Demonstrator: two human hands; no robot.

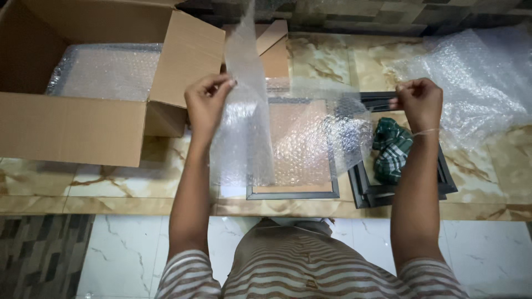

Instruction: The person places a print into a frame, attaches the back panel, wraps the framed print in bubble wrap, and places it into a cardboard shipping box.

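Above frame (292,149), hands pinch bubble wrap (293,127).

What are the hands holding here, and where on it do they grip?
Both hold one sheet of bubble wrap above a picture frame: left hand pinches its upper left edge, right hand its upper right edge.

we see clear bubble wrap (299,133) | brown cardboard box (72,130) | grey picture frame (293,192), tan backing | black frames (410,191) | green-white checked cloth (392,148) | beige brown-veined marble bench (327,61) | our brown-white striped clothing (299,266)
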